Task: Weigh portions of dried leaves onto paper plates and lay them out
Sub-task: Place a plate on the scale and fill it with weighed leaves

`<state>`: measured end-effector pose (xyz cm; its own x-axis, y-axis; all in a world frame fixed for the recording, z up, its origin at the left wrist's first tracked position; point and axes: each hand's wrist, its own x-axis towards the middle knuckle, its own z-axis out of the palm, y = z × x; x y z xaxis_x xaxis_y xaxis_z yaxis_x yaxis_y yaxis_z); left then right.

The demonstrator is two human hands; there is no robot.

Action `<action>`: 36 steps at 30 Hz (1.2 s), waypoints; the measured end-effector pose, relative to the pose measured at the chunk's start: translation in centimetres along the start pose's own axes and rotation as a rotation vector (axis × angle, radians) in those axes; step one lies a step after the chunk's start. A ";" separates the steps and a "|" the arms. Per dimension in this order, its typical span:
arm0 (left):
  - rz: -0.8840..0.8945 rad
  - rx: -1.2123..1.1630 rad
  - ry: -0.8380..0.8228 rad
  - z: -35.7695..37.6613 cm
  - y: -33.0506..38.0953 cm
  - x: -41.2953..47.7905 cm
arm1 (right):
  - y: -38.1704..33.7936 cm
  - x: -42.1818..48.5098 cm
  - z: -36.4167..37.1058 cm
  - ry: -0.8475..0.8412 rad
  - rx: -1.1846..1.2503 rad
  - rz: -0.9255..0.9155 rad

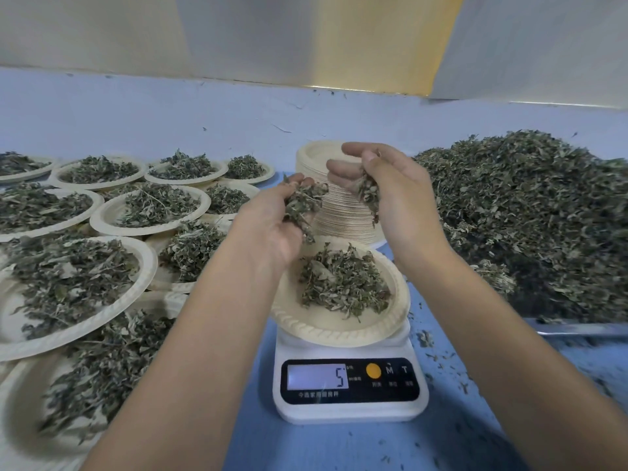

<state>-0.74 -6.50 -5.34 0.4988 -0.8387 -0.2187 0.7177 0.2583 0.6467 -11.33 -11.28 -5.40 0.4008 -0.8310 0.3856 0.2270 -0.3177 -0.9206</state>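
Weighing is under way, so we take the scale (pixel 350 389) as our landmark and work down in size from the big things around it. To its right, well apart, lies the great heap of dried leaves (pixel 530 212), partly on a metal tray (pixel 577 329). To its left spread the filled plates (pixel 68 287), overlapping one another, some beneath others. Just behind the scale stands the stack of empty plates (pixel 343 215). On the scale's platform sits the plate being filled (pixel 339 321), tilted a little toward us, with a loose mound of leaves in its far half; the display (pixel 317 376) shows a single digit that reads as five.

Above that plate we hold both hands. Our left hand (pixel 272 226) is cupped and loosely curled around a clump of leaves, and our right hand (pixel 390 192) is curled around a smaller clump, fingers (pixel 339 171) partly spread.

To do this step well, we judge it best to let the leaves fall in small pinches over the plate's centre, keep our wrists off the rim, and pause for the reading to settle before adding more.
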 end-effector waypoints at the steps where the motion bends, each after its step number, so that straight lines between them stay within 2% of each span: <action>1: 0.001 -0.008 0.012 -0.2 0.2 0.1 | -0.1 0.0 -0.1 -0.015 -0.051 0.024; 8: 0.022 -0.014 0.076 -1.1 0.6 0.7 | -0.4 -0.4 -0.3 -0.191 -0.205 0.132; 13: 0.025 0.056 0.086 -1.2 0.5 0.8 | -0.4 -0.4 -0.2 -0.279 -0.196 0.171; 17: 0.014 0.034 0.075 -1.2 0.3 1.0 | 0.0 -0.4 -0.1 -0.180 -0.228 0.092; 19: 0.005 0.039 0.054 -1.0 0.1 1.0 | 0.5 -0.2 -0.1 -0.094 -0.344 0.002; 22: -0.005 0.103 0.005 -0.7 -0.4 0.9 | 1.0 -0.2 -0.1 -0.136 -0.453 -0.033; 25: -0.009 0.215 -0.016 -0.5 -1.0 0.8 | 1.5 -0.4 0.3 -0.187 -0.444 -0.046; 31: -0.013 0.186 -0.043 -0.2 -1.2 0.4 | 2.0 -0.1 0.3 -0.087 -0.445 -0.094; 36: 0.003 0.230 -0.041 -0.6 -0.8 0.7 | 1.5 -0.1 0.2 -0.061 -0.376 -0.050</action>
<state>-0.70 -7.06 -6.45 0.4770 -0.8582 -0.1898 0.5845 0.1485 0.7977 -10.84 -11.54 -6.82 0.4522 -0.7854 0.4228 -0.0898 -0.5117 -0.8545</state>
